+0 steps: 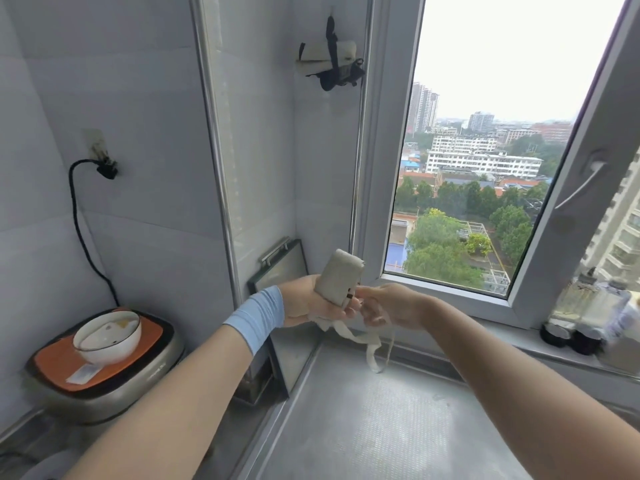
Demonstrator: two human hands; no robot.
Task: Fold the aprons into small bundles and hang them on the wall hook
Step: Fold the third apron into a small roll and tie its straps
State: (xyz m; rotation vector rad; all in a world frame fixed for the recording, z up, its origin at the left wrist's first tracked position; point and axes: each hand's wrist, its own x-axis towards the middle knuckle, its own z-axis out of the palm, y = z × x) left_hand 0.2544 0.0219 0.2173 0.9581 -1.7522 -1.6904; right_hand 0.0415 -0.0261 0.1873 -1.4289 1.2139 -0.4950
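My left hand grips a beige apron rolled into a small upright bundle above the steel counter. Its pale straps dangle below the bundle. My right hand pinches one strap right beside the bundle's lower end. High on the wall, a hook carries another rolled beige apron bundle tied with dark straps.
A steel counter spreads below my hands. A cooker with an orange lid and a white bowl stands at the left, plugged into a wall socket. The window is open at the right, with bottles on its sill.
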